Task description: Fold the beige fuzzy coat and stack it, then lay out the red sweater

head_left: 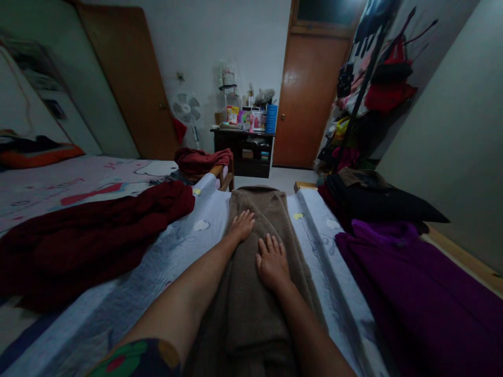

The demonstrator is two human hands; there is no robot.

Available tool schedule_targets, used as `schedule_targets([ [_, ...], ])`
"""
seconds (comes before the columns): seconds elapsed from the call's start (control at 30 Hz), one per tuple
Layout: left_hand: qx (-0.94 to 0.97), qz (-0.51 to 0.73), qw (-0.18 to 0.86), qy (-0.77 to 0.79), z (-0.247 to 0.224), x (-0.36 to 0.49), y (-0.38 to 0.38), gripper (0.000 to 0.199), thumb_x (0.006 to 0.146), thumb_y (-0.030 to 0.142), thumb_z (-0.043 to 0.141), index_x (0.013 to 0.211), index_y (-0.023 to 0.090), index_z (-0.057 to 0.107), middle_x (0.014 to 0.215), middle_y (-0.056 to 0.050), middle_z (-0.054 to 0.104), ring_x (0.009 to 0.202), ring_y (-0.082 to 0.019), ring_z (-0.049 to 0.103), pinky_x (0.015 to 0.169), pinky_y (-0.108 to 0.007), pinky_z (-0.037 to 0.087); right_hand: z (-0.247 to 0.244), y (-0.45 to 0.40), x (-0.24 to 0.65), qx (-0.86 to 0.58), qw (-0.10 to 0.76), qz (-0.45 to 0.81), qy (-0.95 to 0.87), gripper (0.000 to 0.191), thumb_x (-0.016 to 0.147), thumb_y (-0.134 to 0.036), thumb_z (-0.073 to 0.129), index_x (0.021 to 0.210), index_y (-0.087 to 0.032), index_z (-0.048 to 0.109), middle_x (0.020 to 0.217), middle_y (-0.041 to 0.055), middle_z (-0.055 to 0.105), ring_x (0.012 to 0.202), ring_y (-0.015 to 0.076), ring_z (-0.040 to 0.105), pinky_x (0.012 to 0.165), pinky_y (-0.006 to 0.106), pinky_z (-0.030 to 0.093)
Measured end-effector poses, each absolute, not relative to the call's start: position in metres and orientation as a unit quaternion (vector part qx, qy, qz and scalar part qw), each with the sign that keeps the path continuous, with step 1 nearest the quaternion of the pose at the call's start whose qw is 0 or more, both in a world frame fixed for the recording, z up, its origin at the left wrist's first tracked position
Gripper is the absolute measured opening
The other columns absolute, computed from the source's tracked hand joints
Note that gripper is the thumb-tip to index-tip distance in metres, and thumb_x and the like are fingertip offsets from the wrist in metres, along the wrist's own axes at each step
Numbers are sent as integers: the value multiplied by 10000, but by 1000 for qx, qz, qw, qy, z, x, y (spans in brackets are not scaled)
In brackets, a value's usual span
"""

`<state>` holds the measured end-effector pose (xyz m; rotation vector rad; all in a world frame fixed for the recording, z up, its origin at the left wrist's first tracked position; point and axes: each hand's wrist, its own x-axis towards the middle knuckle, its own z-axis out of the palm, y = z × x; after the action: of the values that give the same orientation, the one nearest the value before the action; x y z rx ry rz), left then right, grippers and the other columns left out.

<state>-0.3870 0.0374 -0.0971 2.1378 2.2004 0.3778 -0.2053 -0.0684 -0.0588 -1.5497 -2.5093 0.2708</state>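
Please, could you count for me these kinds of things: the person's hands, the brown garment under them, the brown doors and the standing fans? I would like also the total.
Hands: 2 (left hand, right hand)
Brown garment under them: 1
Brown doors: 2 (left door, right door)
Standing fan: 1
Total: 6

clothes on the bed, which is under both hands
The middle brown garment: left hand and right hand rest on it, not on maroon cloth, purple garment or black pile.
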Motion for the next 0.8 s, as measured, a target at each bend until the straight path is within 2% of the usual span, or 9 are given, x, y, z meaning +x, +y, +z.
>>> schedule_targets([
  [0.17,700,129,16,702,-78,-377,23,447,983,303,317,1397,215,459,1512,-123,408,1402,-278,350,1126,-581,234,-59,-105,-187,-528,78,139,-834,572,954,-358,371,1485,-147,365,1582,139,224,1463,275,194,1170,458,155],
  [0.23,719,129,14,683,-69,-368,6,434,968,261,350,1378,199,475,1489,-119,443,1383,-253,385,1147,-539,230,-61,-112,-182,-527,102,139,-832,558,945,-344,389,1468,-148,397,1573,130,264,1457,265,218,1172,449,164],
  [0.37,773,117,41,622,-56,-347,-47,447,930,203,414,1367,145,486,1493,-120,438,1390,-196,381,1146,-361,297,-65,-114,-176,-518,161,128,-830,501,929,-302,427,1397,-132,486,1520,120,387,1419,249,312,1171,439,192],
  [0.47,803,95,74,584,-50,-334,-96,424,926,214,424,1325,108,524,1473,-155,454,1402,-238,361,1148,-389,299,-69,-112,-174,-504,184,122,-835,471,919,-272,446,1360,-120,518,1487,124,436,1399,251,348,1165,441,215],
  [0.6,797,90,100,589,-44,-320,-154,464,939,280,420,1373,126,470,1499,-164,414,1403,-270,358,1125,-437,331,-72,-111,-171,-491,179,128,-843,472,920,-248,441,1359,-90,512,1483,144,438,1398,259,350,1161,435,227],
  [0.8,774,96,95,618,-54,-309,-191,540,954,318,400,1455,121,354,1562,-169,292,1446,-272,263,1157,-449,260,-72,-125,-160,-466,158,143,-859,502,915,-250,442,1389,-91,475,1504,148,404,1407,267,336,1156,457,240],
])
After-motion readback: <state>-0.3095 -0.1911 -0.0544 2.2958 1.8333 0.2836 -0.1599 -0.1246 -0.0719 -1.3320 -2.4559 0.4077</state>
